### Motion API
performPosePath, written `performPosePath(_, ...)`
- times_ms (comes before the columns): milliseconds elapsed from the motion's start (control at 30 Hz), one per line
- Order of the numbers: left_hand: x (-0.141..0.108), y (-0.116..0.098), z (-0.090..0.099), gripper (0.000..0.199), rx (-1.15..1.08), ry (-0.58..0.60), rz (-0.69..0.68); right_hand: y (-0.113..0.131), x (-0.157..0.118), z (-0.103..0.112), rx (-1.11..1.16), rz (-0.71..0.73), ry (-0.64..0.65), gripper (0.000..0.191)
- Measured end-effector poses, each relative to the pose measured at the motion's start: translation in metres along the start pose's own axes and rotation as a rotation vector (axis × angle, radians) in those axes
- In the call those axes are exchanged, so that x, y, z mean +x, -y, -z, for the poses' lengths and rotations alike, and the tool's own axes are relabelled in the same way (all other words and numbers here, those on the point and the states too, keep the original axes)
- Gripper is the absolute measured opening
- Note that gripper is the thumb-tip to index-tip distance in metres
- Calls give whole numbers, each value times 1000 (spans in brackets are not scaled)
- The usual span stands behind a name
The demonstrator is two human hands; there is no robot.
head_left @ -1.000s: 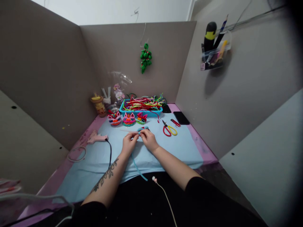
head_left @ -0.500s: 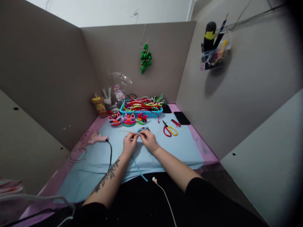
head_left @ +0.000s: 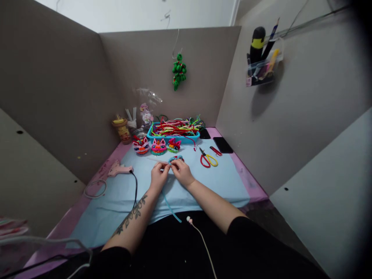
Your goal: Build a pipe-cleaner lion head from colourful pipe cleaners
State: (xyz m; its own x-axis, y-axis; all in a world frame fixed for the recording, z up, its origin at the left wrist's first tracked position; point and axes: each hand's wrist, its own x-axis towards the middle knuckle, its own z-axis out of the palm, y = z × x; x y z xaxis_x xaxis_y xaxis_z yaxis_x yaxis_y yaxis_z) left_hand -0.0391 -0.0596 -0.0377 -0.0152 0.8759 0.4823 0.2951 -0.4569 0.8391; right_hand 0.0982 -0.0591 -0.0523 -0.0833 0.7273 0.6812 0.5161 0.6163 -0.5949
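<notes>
My left hand [head_left: 159,174] and my right hand [head_left: 183,173] meet at the middle of the mat, fingertips pinched together. Between and just beyond them is a small light blue and red pipe-cleaner piece [head_left: 176,158], partly hidden by my right fingers. From under my left hand a light blue pipe cleaner [head_left: 172,209] hangs toward the mat's near edge. A thin pale strand [head_left: 156,159] sticks out leftward from my left fingertips. Three finished-looking animal heads of pipe cleaner, one of them pink and turquoise [head_left: 159,147], stand in a row beyond my hands.
A blue tray [head_left: 174,140] heaped with coloured pipe cleaners stands at the back. Scissors [head_left: 208,159], a red cutter [head_left: 216,151] and a black phone [head_left: 223,145] lie at right. At left lie a pink glue gun [head_left: 119,169] and its cord. Partitions enclose the desk.
Almost nothing differs. Both hands keep their pinch at the same spot, with only a slight shift of the fingers.
</notes>
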Motion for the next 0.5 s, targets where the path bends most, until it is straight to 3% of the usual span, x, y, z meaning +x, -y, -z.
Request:
performPosePath(267,-2,3,0,12,44,3,-90,4,-1,2,48,3,43,14)
performPosePath(500,-1,2,2,16,-3,26,-55,8,1,5,126,-63,-7,15)
